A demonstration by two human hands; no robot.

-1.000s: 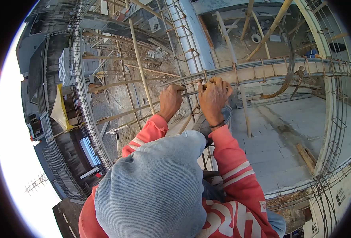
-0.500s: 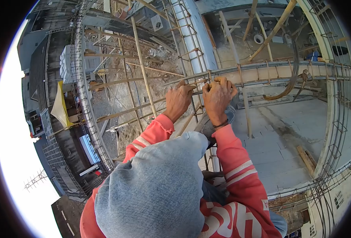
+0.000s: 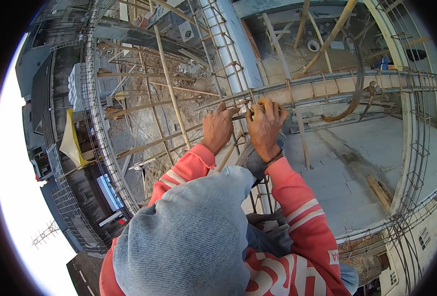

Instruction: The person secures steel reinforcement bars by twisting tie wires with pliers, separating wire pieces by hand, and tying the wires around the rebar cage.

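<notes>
My left hand (image 3: 217, 127) is closed, thumb and forefinger pinched on the end of a thin rusty steel rod (image 3: 237, 104) at the rebar cage. My right hand (image 3: 265, 129) sits just right of it, fingers curled down at the horizontal rebar cage (image 3: 327, 92); what they grip is hidden. Both hands are where this cage meets an upright-looking rebar cage (image 3: 222, 37). A bundle of tie wire (image 3: 357, 86) hangs over the horizontal bars to the right, beside a hand tool (image 3: 372, 91) that looks like a hammer.
A grey hood (image 3: 184, 232) and red sleeves fill the lower middle. Bamboo and timber props (image 3: 166, 74) stand below on the left, over rubble ground. A grey block surface (image 3: 351, 158) lies at right with a wooden plank (image 3: 380, 193) on it. More rebar cages (image 3: 418, 153) run along the edges.
The view has shifted slightly, so the hands and the cage appear a little further left. Both hands stay at the same joint, with the right fingers slightly changed in pose.
</notes>
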